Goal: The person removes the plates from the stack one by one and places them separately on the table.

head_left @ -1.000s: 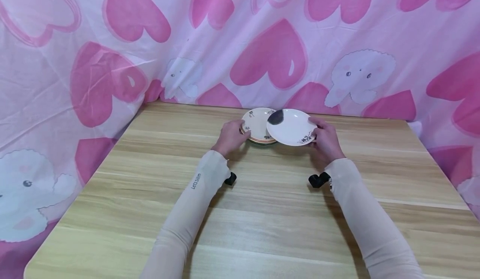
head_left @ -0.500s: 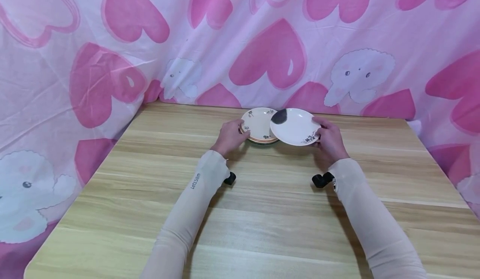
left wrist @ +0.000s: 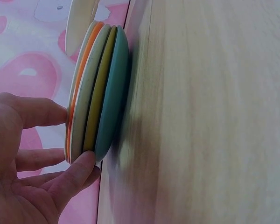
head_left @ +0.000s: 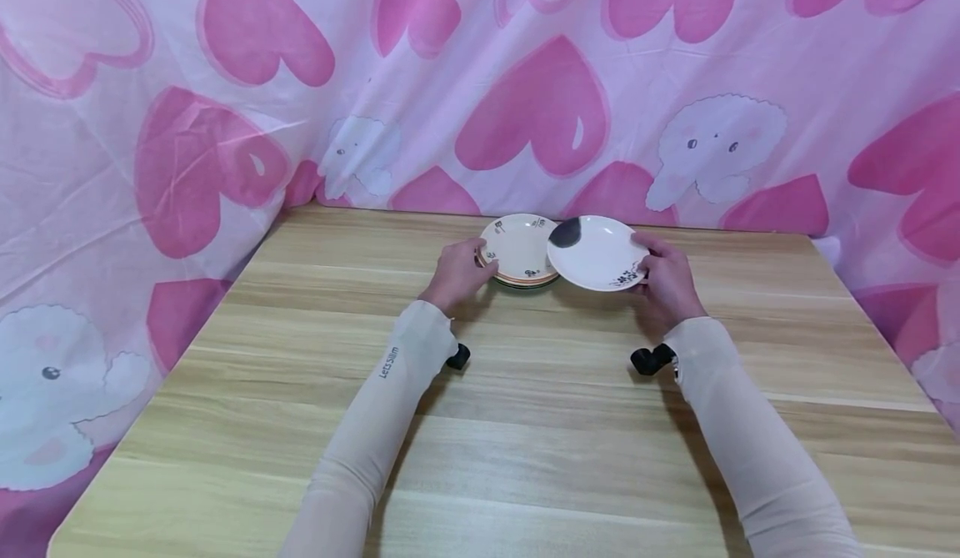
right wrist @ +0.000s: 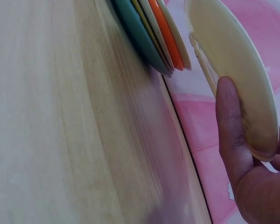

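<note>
My right hand grips a round white plate by its right rim, thumb on one face and fingers on the other. The plate has a dark grey patch and small black markings. It is raised above the table and tilted. Its left edge overlaps the stack of plates in the head view. My left hand holds the stack's left edge, thumb at the top rim and other fingertips lower on the side. In the left wrist view, the stack shows cream, orange, yellow and teal edges, the teal plate lowest.
The stack stands near the back edge of a light wood-grain table. Close behind hangs a pink curtain with hearts and white cartoon animals. Black camera mounts show at both wrists.
My right hand has drawn the white plate slightly to the right, uncovering more of the stack's top plate. My left hand stays at the stack's edge.
</note>
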Demonstrator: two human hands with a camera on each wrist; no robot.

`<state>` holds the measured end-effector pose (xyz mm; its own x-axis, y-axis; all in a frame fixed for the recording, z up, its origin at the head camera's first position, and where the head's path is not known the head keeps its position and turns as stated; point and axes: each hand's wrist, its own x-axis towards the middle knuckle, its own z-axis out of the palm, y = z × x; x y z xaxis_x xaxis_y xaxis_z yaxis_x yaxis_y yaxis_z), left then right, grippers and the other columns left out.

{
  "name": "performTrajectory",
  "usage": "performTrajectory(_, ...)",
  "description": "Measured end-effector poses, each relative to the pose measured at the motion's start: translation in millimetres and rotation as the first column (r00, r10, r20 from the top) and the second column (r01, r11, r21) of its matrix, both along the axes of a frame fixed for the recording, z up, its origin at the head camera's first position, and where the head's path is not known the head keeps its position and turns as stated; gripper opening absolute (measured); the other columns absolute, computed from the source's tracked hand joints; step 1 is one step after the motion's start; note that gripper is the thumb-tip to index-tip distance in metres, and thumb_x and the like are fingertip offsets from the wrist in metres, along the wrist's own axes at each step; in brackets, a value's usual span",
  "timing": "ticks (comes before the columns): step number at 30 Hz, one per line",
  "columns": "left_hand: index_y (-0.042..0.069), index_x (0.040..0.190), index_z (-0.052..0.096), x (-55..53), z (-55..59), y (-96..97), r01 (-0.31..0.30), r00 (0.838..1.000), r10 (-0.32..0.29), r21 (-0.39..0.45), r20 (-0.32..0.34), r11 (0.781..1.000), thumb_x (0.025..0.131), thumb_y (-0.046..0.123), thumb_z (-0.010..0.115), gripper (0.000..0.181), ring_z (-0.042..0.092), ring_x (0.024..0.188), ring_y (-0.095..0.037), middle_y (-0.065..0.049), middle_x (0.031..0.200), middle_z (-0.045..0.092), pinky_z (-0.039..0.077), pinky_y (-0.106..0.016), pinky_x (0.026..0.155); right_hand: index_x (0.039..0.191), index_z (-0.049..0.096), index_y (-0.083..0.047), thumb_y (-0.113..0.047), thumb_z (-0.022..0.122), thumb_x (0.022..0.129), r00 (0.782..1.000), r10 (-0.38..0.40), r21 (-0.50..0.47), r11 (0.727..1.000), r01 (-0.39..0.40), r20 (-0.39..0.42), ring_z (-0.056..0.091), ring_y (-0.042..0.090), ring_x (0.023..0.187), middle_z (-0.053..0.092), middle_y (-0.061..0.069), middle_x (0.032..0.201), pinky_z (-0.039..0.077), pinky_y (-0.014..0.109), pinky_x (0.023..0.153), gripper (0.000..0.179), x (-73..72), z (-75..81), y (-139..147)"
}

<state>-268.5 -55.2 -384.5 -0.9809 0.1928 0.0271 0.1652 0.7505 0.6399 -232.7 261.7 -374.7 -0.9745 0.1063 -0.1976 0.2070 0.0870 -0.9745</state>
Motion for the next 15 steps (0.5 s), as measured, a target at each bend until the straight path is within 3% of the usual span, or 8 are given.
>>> performTrajectory(15,0.002,0.143,0.052,1.0,-0.1,0.6,0.001,1.000,-0.001,0.022,0.018,1.000,0.095,0.026,0.064,0.056,0.061,0.118,-0.024,-0.016,0.137,0.063,0.050,-0.037,0.107,0.158,0.030,-0.008,0.003,0.026,0.097,1.000,-0.019,-0.086,0.996,0.019,-0.006,0.062,0.001,0.075,0.049,0.004,0.114,0.056,0.018,0.063,0.062,6.0,-0.6,10.4)
